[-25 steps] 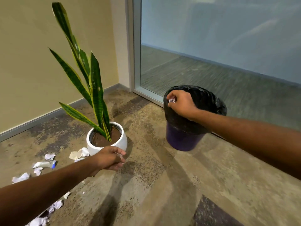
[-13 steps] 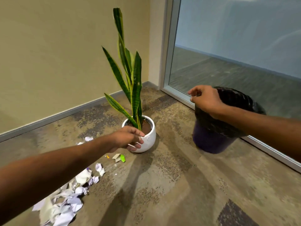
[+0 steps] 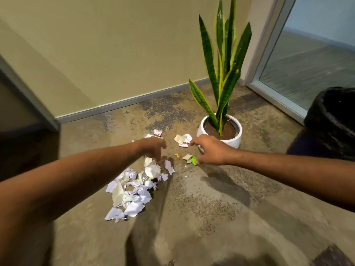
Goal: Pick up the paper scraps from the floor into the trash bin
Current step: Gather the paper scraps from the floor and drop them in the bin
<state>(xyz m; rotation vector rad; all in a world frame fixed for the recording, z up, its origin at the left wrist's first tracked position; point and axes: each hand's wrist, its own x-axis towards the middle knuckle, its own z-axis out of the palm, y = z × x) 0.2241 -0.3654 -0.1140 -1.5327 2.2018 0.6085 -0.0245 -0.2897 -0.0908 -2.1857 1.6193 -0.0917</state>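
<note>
On the head camera I see the left hand (image 3: 153, 147) hanging over the paper scraps (image 3: 132, 191) heaped on the floor, fingers loose and drooping, gripping nothing. The right hand (image 3: 211, 150) is relaxed and empty, just beside a green scrap (image 3: 194, 160) in front of the plant pot (image 3: 237, 140). The trash bin (image 3: 332, 120) stands at the far right, well apart from the heap.

A mottled brown floor (image 3: 211, 217) carries a heap of white and lilac scraps (image 3: 132, 191), with loose pieces (image 3: 182, 139) and a green bit (image 3: 194, 160) near a white pot (image 3: 237, 141). A bin (image 3: 334, 127), seemingly black-lined, stands at the right edge.
</note>
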